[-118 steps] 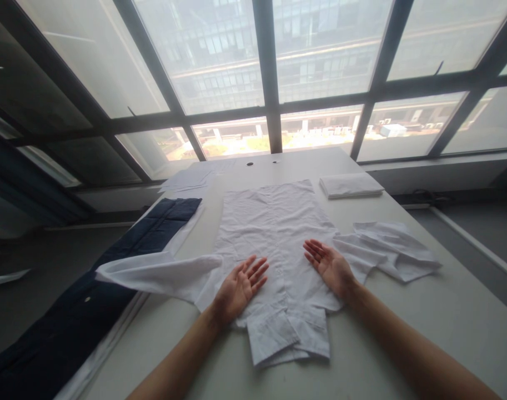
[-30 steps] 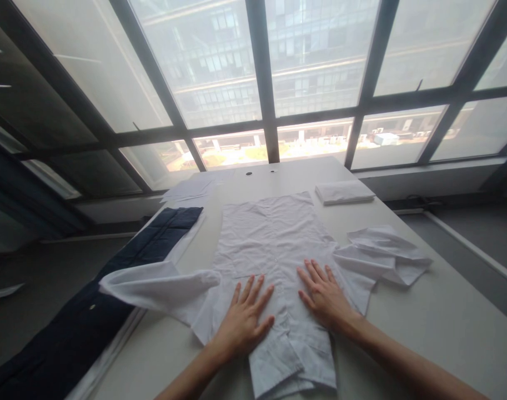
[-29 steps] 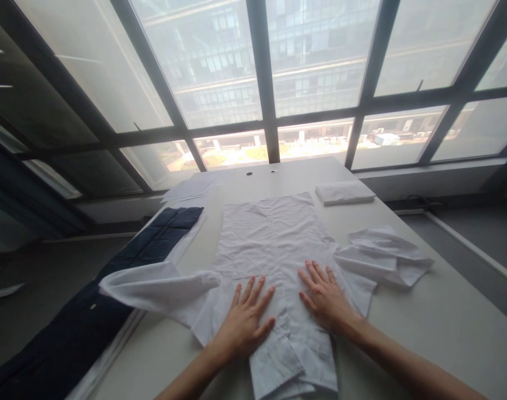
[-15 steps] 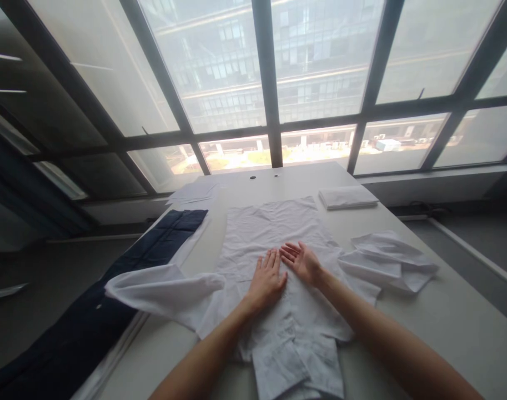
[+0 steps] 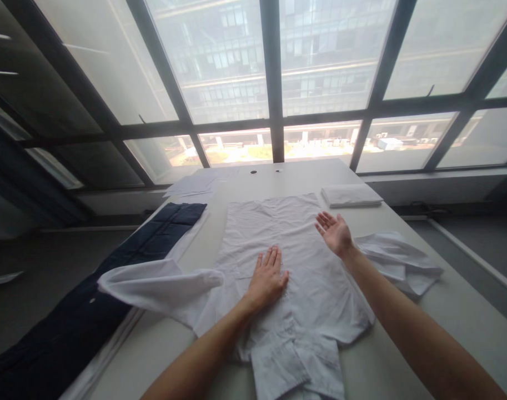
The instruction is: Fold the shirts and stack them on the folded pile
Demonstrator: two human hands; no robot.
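A white long-sleeved shirt (image 5: 257,233) lies spread on the table, its collar end toward me and its hem toward the window. One sleeve reaches left over dark cloth; the other lies crumpled on the right. My left hand (image 5: 269,278) rests flat on the middle of the shirt near the button line, fingers stretched out. Over the shirt's right side, near its far edge, my right hand (image 5: 335,232) is turned partly palm up with fingers apart, holding nothing. Whether it touches the cloth I cannot tell. Wrinkles run across the shirt's body.
The white table (image 5: 297,176) reaches to the window wall. Dark navy trousers or similar cloth (image 5: 153,239) hang along its left edge over white fabric. White sheets (image 5: 190,183) lie at the back left. A folded white cloth (image 5: 351,195) sits at the back right.
My right hand has moved from the shirt's middle, beside the left hand, outward to the right and farther away. The left hand stays in place. The shirt's right side near the sleeve has shifted slightly.
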